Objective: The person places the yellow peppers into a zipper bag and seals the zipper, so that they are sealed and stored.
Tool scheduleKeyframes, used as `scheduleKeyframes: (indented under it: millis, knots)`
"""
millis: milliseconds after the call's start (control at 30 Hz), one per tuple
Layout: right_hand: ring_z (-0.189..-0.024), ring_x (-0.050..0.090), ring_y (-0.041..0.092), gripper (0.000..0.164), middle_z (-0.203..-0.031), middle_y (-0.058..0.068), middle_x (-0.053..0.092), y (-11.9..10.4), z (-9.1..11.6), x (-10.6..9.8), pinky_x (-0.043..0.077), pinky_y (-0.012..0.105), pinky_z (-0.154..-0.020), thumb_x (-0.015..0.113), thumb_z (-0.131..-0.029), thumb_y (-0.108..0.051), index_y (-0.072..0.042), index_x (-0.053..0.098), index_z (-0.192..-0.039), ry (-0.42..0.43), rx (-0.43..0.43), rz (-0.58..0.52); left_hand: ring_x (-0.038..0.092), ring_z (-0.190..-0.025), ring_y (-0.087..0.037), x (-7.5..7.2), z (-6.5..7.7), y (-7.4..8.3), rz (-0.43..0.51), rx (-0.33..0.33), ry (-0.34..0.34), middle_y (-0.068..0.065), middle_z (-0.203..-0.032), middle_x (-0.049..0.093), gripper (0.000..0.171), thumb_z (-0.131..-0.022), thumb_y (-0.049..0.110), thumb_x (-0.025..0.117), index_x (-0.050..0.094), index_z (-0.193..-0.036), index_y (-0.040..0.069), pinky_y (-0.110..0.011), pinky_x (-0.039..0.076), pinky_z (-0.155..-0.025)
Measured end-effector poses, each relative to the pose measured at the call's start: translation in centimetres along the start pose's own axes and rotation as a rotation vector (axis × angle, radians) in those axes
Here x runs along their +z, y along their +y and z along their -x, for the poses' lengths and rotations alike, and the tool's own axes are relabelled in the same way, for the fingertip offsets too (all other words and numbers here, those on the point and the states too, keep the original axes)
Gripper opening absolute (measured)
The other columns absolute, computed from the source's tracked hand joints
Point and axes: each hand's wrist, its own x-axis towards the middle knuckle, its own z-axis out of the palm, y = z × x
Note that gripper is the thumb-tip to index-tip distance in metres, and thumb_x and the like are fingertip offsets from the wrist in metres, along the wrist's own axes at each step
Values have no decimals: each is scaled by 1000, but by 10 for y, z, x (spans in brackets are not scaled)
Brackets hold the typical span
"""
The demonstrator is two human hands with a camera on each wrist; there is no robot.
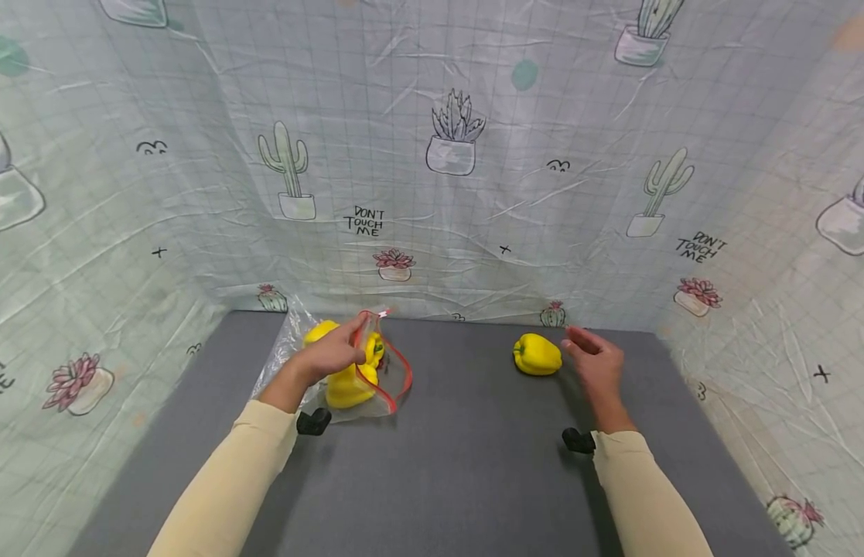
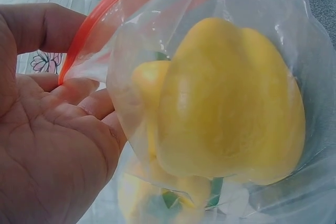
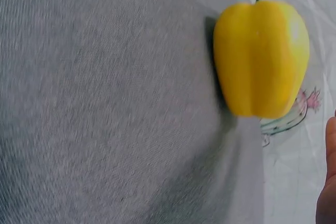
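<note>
- Left hand [image 1: 327, 354]: pinches the edge of a clear plastic bag [image 1: 281, 381], the thumb on one side and fingers on the other.
- The bag lies on the left part of a grey table [image 1: 445, 472], its red rim [image 1: 408, 376] parted into a loop that faces right. The plastic looks crinkled on its far left side.
- Inside the bag: yellow peppers [image 1: 350, 389], at least two, perhaps three; the hand and the cloudy plastic make the count hard from here. Green stem ends show among them. From the left wrist, one big pepper fills the near side of the bag, another partly behind it.
- Right hand [image 1: 599, 367]: raised over the right part of the table, fingers loosely bent, gripping nothing. Only a sliver of it shows in its own wrist view.
- Loose pepper [image 1: 538, 356]: also yellow, on its side on the table toward the back, outside the bag and well apart from it. It sits just beside the right fingertips, with a slight gap; its green stem points left, away from that hand.
- Both arms in cream sleeves [image 1: 223, 483], a small black device [image 1: 313, 422] at each wrist.
- Behind and on both sides: a wrinkled pale cloth [image 1: 501, 197] printed with potted cacti and the words "DON'T TOUCH ME".
</note>
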Motion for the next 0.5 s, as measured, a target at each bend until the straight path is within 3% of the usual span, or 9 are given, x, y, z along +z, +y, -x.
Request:
scheduleKeyframes:
  millis: [100,200,300,500]
  knots:
    - [-118,71,11,42,-138,19,69,6,-1,-2,54,10,-89,76,-95,-12,-4,69,-135,-45,48,30,29,-149,-36,0,1,-2,1,-7,-4,-16,-177,-2,96,-90,1,53,-2,-168,10,-32,45,-90]
    - [-138,60,29,51,-147,17,63,12,-3,-3,55,29,-107,76,-96,-15,-5,63,-144,-119,121,68,30,-149,-37,-1,2,-4,-10,-14,10,-18,-176,3,97,-88,2,54,0,-169,11,-35,43,-98]
    - [-148,50,34,61,-156,16,56,19,-5,-2,46,48,-118,77,-95,-19,-6,56,-150,-192,180,73,31,-147,-37,-1,1,-7,-9,-15,17,-19,-176,6,97,-88,3,54,1,-169,13,-39,40,-103]
    - [-157,34,35,77,-167,17,39,30,-9,0,33,50,-127,77,-95,-15,-5,38,-161,-340,230,19,31,-146,-36,0,-2,-10,8,-5,11,-15,-177,3,95,-90,2,53,1,-169,12,-38,39,-101]
